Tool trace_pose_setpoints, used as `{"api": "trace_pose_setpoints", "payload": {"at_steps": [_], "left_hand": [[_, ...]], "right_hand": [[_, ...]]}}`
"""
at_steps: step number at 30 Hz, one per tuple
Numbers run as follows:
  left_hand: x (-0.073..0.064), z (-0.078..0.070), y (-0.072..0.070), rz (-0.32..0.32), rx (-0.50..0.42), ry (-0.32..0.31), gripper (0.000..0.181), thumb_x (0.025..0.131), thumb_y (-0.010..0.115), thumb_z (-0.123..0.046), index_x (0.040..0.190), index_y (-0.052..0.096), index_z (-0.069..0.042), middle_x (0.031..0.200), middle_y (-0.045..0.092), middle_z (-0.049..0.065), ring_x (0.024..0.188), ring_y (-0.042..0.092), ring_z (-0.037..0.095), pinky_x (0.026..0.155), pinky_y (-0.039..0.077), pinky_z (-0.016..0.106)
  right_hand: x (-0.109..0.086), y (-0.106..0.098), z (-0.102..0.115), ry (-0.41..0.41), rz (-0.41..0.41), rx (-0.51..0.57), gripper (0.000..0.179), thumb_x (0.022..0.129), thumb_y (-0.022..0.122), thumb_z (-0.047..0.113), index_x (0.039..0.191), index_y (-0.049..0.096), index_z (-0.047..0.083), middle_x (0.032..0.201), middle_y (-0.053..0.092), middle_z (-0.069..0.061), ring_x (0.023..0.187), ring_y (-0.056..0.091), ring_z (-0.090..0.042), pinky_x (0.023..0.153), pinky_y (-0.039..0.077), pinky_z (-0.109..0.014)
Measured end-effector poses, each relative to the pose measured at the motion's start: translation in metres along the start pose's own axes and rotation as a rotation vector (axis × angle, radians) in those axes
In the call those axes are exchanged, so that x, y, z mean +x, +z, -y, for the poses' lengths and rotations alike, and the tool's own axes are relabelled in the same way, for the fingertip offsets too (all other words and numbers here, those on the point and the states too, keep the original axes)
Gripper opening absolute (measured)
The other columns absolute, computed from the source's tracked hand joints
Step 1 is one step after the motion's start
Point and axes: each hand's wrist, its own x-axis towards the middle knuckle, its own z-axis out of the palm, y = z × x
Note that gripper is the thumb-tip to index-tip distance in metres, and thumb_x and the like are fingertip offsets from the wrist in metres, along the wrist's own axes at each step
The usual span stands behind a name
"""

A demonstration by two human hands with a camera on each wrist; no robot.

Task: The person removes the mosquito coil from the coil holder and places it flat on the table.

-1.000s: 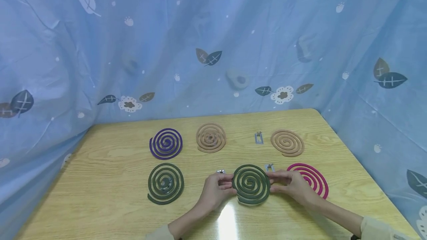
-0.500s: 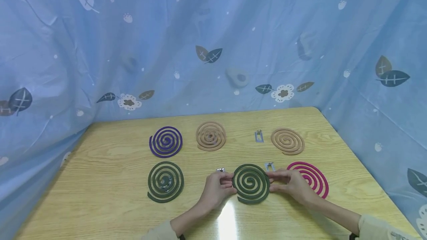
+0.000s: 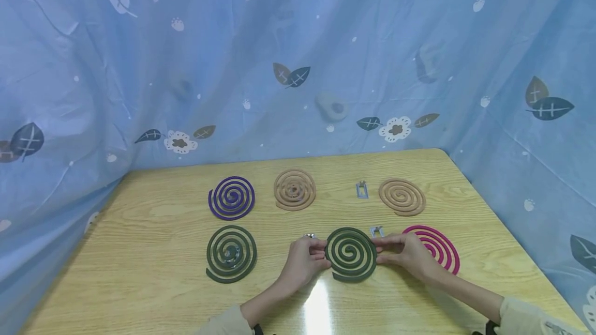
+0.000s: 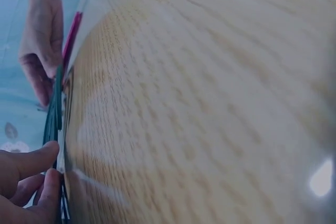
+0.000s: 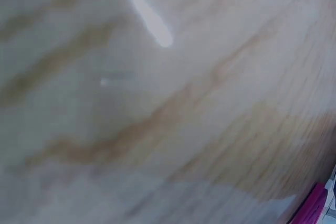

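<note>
In the head view, a dark green mosquito coil (image 3: 351, 278) lies level between my two hands, low over the table's front middle. My left hand (image 3: 298, 263) pinches its left edge, thumb nearest me. From the opposite side my right hand (image 3: 412, 257) pinches the right edge. The left wrist view shows the coil (image 4: 52, 121) edge-on, just above the wood or touching it; I cannot tell which. Behind my left fingers is a small metal coil stand (image 3: 309, 235), and another stand (image 3: 377, 231) sits behind the right fingers. The right wrist view does not show the right hand.
A magenta coil (image 3: 448, 249) lies partly behind my right hand. A second green coil (image 3: 231, 254), a purple coil (image 3: 234, 198) and a tan coil (image 3: 294, 189) are to the left. Another tan coil (image 3: 401, 195) and a metal stand (image 3: 362, 190) lie back right.
The head view has tilted slightly, so the scene sits a little higher. Both hands keep hold of the green coil, almost still.
</note>
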Motion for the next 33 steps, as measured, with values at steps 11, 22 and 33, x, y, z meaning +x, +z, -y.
{"api": "trace_pose_setpoints", "payload": {"at_steps": [11, 22, 33], "left_hand": [[-0.0014, 0.0013, 0.0021, -0.007, -0.008, 0.012, 0.036, 0.069, 0.076, 0.014, 0.103, 0.063, 0.016, 0.097, 0.064, 0.019, 0.085, 0.066, 0.027, 0.075, 0.058, 0.02], [-0.0008, 0.0022, 0.0025, -0.019, 0.017, 0.011, 0.037, 0.07, 0.076, 0.015, 0.104, 0.063, 0.016, 0.097, 0.064, 0.019, 0.086, 0.066, 0.025, 0.076, 0.057, 0.02], [-0.0002, 0.0017, 0.0034, -0.034, 0.043, 0.016, 0.036, 0.068, 0.077, 0.015, 0.102, 0.063, 0.017, 0.095, 0.063, 0.018, 0.084, 0.065, 0.025, 0.074, 0.057, 0.019]], "right_hand": [[0.0032, -0.0043, -0.0024, -0.016, 0.079, 0.045, 0.046, 0.076, 0.078, 0.004, 0.113, 0.06, -0.017, 0.095, 0.07, -0.02, 0.085, 0.066, -0.005, 0.078, 0.053, -0.013], [0.0067, -0.0024, -0.0033, -0.014, 0.07, 0.01, 0.046, 0.074, 0.08, 0.006, 0.112, 0.063, -0.014, 0.094, 0.071, -0.017, 0.081, 0.065, -0.005, 0.078, 0.052, -0.013], [0.0068, 0.0, -0.004, -0.028, 0.056, 0.022, 0.046, 0.072, 0.08, 0.003, 0.11, 0.062, -0.015, 0.089, 0.069, -0.016, 0.08, 0.064, -0.005, 0.076, 0.053, -0.015]]}}
